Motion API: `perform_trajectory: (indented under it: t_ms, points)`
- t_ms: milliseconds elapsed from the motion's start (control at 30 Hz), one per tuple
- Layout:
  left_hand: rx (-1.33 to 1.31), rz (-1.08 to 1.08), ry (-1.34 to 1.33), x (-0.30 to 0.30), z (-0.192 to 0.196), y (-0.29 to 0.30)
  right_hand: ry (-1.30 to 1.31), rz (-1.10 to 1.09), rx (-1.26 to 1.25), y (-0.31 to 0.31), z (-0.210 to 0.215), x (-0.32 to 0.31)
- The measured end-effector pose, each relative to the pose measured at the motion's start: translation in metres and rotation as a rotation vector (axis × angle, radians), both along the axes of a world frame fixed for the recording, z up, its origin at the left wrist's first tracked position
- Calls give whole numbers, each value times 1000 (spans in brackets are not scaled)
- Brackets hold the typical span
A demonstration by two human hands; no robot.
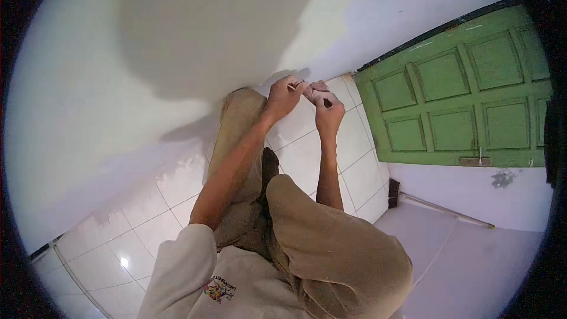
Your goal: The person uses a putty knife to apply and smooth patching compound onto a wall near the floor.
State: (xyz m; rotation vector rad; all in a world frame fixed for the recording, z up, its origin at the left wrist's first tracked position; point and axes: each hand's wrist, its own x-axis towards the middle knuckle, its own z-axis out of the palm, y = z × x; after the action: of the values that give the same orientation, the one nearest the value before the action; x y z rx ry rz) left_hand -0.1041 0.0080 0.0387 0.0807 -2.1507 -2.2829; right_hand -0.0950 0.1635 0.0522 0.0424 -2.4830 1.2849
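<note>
Both of my hands meet in front of me, close to the white wall and above the tiled floor. My left hand (283, 99) is closed, its fingertips pinching a small thin piece that is pale with a dark edge; its kind is too small to make out. Beside it, my right hand (331, 117) is closed around a crumpled pinkish-brown thing (319, 87), which looks soft and sticks up past the fingers. A dark spot shows by the right thumb. The left fingertips reach the near side of the crumpled thing, and I cannot tell whether they touch it.
My bent legs in brown trousers (336, 242) lie below the hands, with a dark-covered foot (270, 164) between. The white wall (77, 100) rises ahead and left. At right are a green panelled door (455, 91) and a long-handled broom (446, 208) on the white tiles (360, 171).
</note>
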Motion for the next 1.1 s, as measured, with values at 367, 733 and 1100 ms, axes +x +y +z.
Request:
perform_trajectory:
  t_ms: [367, 733, 1100]
  points:
    - [283, -115, 187, 1, 2, -3, -105, -5, -167, -1, -3, -3]
    - [512, -107, -192, 0, 0, -5, 134, -71, 62, -13, 8, 5]
    - [580, -88, -236, -3, -7, -7, 268, -81, 278, -20, -1, 8]
